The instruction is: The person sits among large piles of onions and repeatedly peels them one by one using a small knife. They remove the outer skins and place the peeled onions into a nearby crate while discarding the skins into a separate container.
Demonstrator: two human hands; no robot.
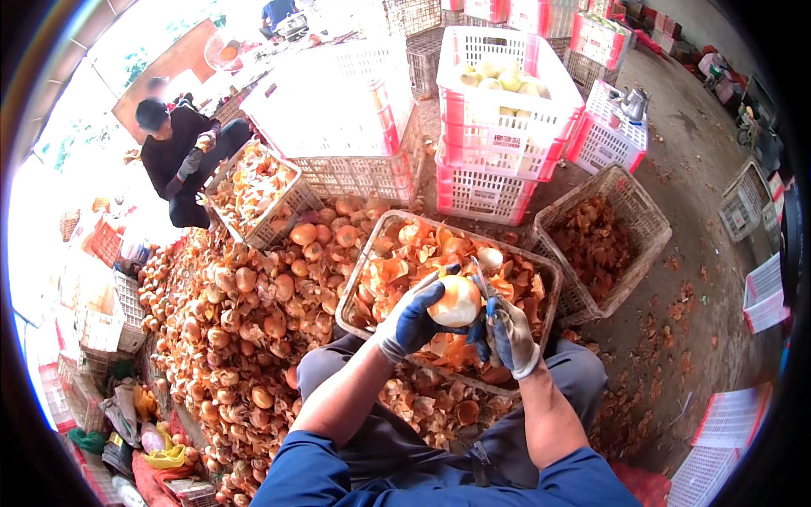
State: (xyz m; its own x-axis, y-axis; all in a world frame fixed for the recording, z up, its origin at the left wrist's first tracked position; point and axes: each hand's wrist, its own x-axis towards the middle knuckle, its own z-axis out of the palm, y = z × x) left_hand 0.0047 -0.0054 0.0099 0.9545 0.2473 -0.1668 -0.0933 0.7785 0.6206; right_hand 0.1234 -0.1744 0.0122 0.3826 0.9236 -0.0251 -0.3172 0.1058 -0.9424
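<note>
My left hand [415,317], in a grey and blue coated glove, grips a partly peeled onion [456,301]. Pale flesh shows low on the onion, while orange skin still covers its upper left. My right hand [507,333], gloved alike, holds a small knife [481,275] with its blade up against the onion's right side. Below both hands a plastic crate [551,269] stands before my knees, heaped with loose onion skins [396,269]. A whitish peeled onion piece [490,258] lies on those skins. The knife's handle is mostly hidden in my right hand.
A large pile of unpeeled onions [244,323] spreads to my left. A crate with skins [605,304] stands at right. Stacked crates [456,146] hold peeled onions [507,79] ahead. A co-worker [184,152] sits at far left by another skin-filled crate [288,212]. A metal kettle [633,104] rests on a crate.
</note>
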